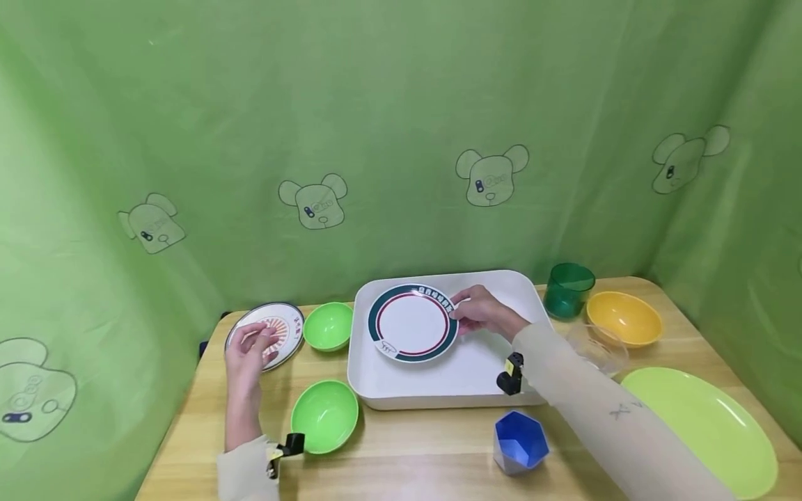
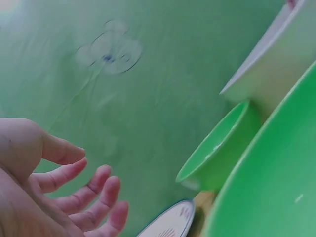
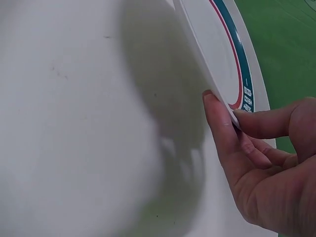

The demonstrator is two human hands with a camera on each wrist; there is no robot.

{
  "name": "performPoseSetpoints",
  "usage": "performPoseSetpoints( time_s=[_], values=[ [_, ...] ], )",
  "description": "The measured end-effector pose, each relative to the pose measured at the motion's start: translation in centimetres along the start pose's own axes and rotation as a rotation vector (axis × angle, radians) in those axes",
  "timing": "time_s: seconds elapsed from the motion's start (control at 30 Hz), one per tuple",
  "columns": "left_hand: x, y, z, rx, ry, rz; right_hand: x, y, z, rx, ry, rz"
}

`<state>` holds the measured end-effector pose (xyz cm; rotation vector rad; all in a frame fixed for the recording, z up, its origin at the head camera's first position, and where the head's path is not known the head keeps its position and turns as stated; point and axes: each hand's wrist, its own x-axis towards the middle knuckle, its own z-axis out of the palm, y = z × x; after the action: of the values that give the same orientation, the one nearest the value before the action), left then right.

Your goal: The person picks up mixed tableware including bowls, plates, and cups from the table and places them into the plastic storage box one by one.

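Observation:
My right hand (image 1: 481,311) pinches the right edge of a white plate (image 1: 413,323) with a dark green rim band and a red ring. In the right wrist view the thumb lies on the plate's upper face and the fingers sit beneath it. The plate is tilted over a white tray (image 1: 495,379), and its shadow falls on the tray floor. My left hand (image 1: 246,356) hovers with loosely bent fingers and nothing in them, over a white plate (image 1: 289,321) with a red sunburst pattern. A small green bowl (image 1: 328,327) and a larger green bowl (image 1: 324,417) stand nearby.
A blue hexagonal cup (image 1: 520,443) stands in front of the tray. To the right are a dark green cup (image 1: 567,291), an orange bowl (image 1: 626,316), a clear bowl (image 1: 601,351) and a lime green oval plate (image 1: 708,431). Behind the wooden table (image 1: 407,463) hangs a green curtain (image 1: 401,125).

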<state>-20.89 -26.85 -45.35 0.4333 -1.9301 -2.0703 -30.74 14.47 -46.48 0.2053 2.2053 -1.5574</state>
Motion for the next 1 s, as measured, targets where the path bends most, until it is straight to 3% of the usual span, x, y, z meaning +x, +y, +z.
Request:
performPoseSetpoints(
  time_s=[0.1, 0.27, 1.0],
  values=[
    [0.0, 0.1, -1.7, -0.042, 0.023, -0.044, 0.3, -0.2, 0.3, -0.005, -0.015, 0.005],
    [-0.1, 0.1, -2.7, -0.074, 0.049, -0.067, 0.7, -0.5, 0.8, -0.029, -0.033, 0.019],
    [0.1, 0.4, -2.9, -0.091, 0.01, -0.1, 1.2, 0.4, 1.8, -0.05, -0.068, 0.084]
  ],
)
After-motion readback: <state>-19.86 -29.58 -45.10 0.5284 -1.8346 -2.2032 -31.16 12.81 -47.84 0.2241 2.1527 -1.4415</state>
